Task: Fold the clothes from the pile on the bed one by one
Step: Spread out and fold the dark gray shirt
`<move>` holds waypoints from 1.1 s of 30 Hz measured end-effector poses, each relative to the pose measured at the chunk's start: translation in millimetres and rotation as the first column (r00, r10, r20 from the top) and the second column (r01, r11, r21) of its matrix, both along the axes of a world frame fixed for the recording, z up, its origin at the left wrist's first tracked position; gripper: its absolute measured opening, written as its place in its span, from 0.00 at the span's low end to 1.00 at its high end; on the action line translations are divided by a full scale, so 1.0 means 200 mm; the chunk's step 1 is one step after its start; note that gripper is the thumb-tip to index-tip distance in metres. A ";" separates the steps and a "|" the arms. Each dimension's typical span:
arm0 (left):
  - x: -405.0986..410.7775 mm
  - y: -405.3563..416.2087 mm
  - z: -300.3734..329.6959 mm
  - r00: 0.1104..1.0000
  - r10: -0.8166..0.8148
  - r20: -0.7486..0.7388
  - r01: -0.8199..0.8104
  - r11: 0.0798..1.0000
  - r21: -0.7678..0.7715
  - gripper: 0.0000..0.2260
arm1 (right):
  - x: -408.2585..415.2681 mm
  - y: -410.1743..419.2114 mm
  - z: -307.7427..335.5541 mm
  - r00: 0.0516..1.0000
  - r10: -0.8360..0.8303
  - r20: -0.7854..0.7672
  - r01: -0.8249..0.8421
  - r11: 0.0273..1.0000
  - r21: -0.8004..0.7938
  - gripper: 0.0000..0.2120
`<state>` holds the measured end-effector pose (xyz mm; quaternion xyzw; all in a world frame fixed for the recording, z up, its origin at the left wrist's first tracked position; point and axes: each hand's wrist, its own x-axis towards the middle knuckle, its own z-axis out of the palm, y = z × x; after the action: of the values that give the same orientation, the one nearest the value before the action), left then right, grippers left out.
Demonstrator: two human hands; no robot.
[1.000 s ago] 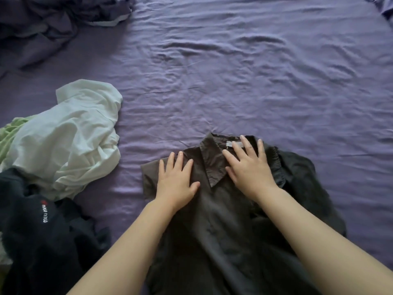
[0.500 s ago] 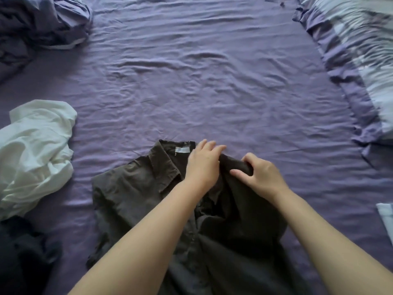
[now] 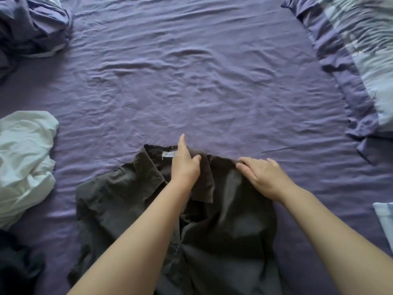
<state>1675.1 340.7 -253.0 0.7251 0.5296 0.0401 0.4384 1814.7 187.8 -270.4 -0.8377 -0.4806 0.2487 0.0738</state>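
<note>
A dark brown collared shirt (image 3: 119, 201) lies on the purple bed sheet (image 3: 191, 81), collar away from me, with a white label showing inside the neck. My left hand (image 3: 184, 167) is at the collar; its thumb and curled fingers pinch the collar fabric while the index finger points straight out over the sheet. My right hand (image 3: 260, 176) lies on the shirt's right shoulder, and its bent fingertips and thumb hold the top edge of the fabric there. The shirt's right side is bunched inward under my arms.
A crumpled white garment (image 3: 25, 162) lies at the left, with a dark garment (image 3: 17, 262) below it. A rumpled purple duvet (image 3: 32, 24) fills the far left corner. A striped pillow (image 3: 361, 50) lies at the right, and a pale striped cloth (image 3: 385, 220) at the right edge.
Both hands left the flat chest and collar and moved to the shirt's right shoulder, taking hold of fabric. My view swung right, bringing the pillow into sight. The left index finger now points out.
</note>
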 end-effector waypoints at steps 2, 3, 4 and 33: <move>0.02 0.06 0.01 0.998 -0.017 0.058 0.013 0.997 0.075 0.31 | 0.02 -0.04 -0.05 0.995 0.035 0.089 -0.036 0.999 0.004 0.18; 0.03 0.10 0.02 0.996 -0.021 0.085 0.012 0.995 0.099 0.30 | 0.02 -0.04 -0.05 0.993 0.003 0.120 -0.011 0.998 0.064 0.17; 0.05 0.13 0.02 0.994 -0.025 0.108 0.013 0.994 0.110 0.29 | 0.03 -0.03 -0.06 0.987 -0.042 0.157 0.016 0.987 0.160 0.16; -0.14 0.16 -0.26 0.581 -0.596 -0.555 0.813 0.455 0.363 0.28 | -0.29 0.16 -0.30 0.931 0.114 0.346 -0.126 0.992 0.014 0.28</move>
<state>1647.9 372.1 -304.9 0.9703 0.2009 -0.1174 0.0661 1756.5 220.6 -330.8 -0.8358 -0.5408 0.0937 -0.0114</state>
